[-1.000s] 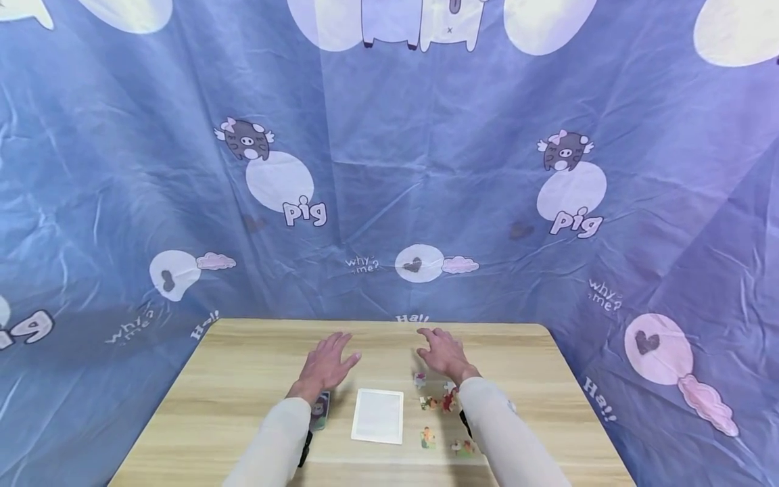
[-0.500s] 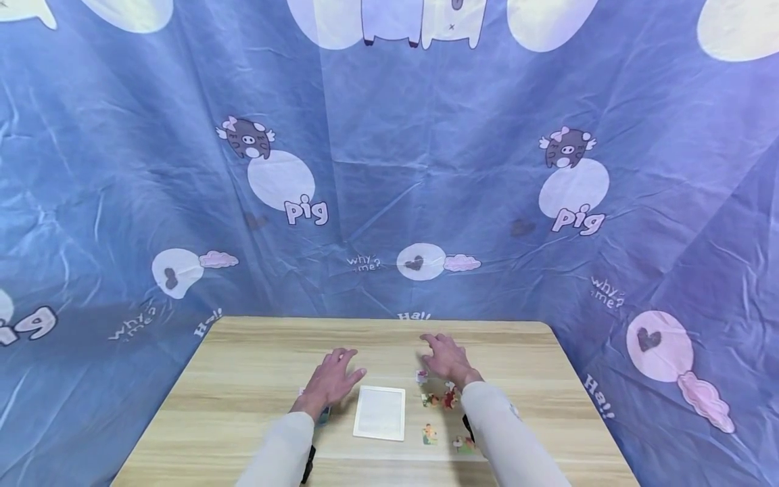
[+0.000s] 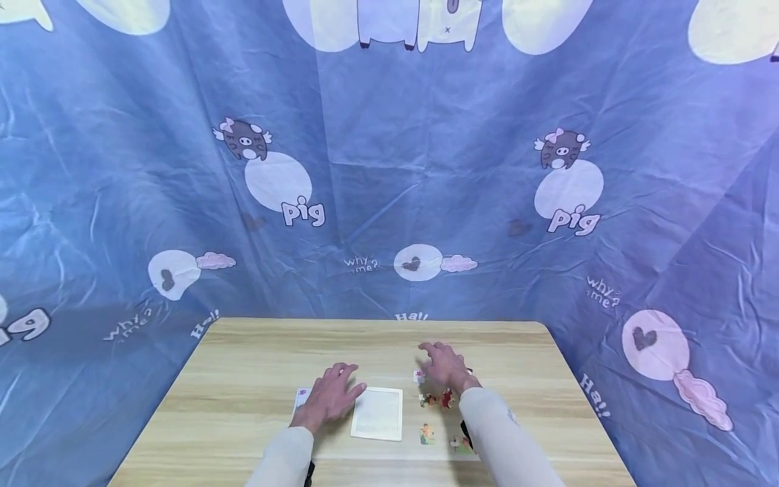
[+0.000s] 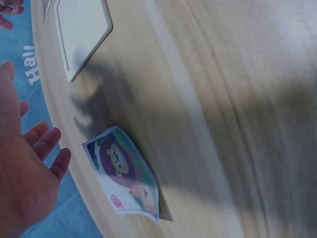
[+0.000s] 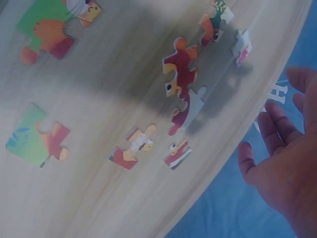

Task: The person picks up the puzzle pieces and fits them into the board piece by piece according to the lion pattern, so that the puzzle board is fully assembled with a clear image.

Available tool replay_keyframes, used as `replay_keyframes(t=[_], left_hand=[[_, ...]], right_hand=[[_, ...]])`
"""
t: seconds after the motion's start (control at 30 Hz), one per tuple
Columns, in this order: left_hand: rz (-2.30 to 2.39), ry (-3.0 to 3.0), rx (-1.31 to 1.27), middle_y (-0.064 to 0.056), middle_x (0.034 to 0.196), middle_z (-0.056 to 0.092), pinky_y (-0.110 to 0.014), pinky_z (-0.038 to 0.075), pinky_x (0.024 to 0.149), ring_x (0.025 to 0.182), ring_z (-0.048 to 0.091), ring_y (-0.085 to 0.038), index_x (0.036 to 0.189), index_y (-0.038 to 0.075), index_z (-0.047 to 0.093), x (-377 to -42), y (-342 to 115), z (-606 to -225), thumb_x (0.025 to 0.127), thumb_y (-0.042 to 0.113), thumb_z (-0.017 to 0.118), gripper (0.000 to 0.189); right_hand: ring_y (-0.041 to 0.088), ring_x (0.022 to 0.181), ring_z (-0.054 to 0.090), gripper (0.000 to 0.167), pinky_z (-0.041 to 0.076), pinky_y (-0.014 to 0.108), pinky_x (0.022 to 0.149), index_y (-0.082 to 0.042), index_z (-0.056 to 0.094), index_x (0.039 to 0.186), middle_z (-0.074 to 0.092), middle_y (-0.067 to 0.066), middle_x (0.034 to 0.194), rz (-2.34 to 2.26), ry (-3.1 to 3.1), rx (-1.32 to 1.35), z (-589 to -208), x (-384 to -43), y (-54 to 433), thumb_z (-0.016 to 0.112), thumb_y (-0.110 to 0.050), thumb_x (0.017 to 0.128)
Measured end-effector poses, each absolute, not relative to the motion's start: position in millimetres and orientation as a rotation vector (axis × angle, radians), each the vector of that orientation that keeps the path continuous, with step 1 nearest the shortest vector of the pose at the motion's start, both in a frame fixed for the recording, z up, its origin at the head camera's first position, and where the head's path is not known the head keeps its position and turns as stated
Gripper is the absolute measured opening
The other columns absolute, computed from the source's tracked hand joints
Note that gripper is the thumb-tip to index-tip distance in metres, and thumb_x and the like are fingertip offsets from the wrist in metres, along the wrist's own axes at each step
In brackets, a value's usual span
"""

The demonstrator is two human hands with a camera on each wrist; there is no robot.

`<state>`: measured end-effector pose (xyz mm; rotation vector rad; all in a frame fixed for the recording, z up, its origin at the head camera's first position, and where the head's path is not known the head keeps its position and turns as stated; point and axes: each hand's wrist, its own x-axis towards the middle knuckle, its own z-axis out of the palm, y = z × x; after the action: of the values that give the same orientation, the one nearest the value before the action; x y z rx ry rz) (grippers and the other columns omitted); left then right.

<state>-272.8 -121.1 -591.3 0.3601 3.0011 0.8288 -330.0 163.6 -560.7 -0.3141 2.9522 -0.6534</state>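
Note:
My left hand (image 3: pixel 335 394) hovers with relaxed, spread fingers at the left side of a white puzzle frame (image 3: pixel 377 414). Beneath it lies a picture card (image 4: pixel 121 171) showing a lion, its edges curling up from the table; the hand partly hides it in the head view. Over the table's right part hangs my right hand (image 3: pixel 447 366), fingers loosely bent and holding nothing. Around and below it are scattered jigsaw pieces: a dark red one (image 5: pixel 182 67), a green and orange one (image 5: pixel 44 29), and a pale one with a pink spot (image 5: pixel 241 48).
Other loose pieces, such as a green and red one (image 5: pixel 34 139) and a small one (image 5: pixel 177 154), lie on the wooden table (image 3: pixel 255 352). A blue printed curtain (image 3: pixel 371 169) rises behind the far edge and along both sides.
My left hand has come nearer to me and slightly right, uncovering the card's far left corner. The right hand has drawn back a little. Frame and visible pieces stay put.

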Motion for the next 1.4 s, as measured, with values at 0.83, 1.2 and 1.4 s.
replay_keyframes(t=[0.83,1.2,1.4], left_hand=[[0.728,3.040,0.500,-0.015,0.136,0.050,-0.057,0.039,0.102,0.124,0.047,-0.035,0.135,0.007,0.051,-242.5,-113.9,-619.5,0.085,0.056,0.061,0.070],[0.662,3.092,0.486,-0.013,0.141,0.047,-0.055,0.037,0.099,0.124,0.045,-0.031,0.137,0.005,0.050,-236.3,-111.6,-628.9,0.077,0.062,0.065,0.083],[0.627,3.113,0.473,-0.010,0.142,0.047,-0.050,0.038,0.095,0.122,0.046,-0.028,0.137,0.006,0.051,-237.8,-111.3,-633.6,0.073,0.063,0.068,0.087]], right_hand=[[0.027,0.101,0.059,0.050,0.050,0.049,0.085,-0.014,0.056,0.133,0.060,0.008,0.112,-0.593,2.891,-0.396,-579.9,-319.3,162.6,0.064,-0.022,0.084],[0.027,0.103,0.057,0.046,0.048,0.051,0.081,-0.015,0.062,0.126,0.059,0.007,0.114,-0.568,2.907,-0.377,-591.2,-324.5,162.0,0.066,-0.030,0.083],[0.028,0.106,0.056,0.044,0.048,0.054,0.083,-0.016,0.063,0.124,0.058,0.008,0.118,-0.546,2.929,-0.342,-594.4,-327.0,158.2,0.067,-0.034,0.083]])
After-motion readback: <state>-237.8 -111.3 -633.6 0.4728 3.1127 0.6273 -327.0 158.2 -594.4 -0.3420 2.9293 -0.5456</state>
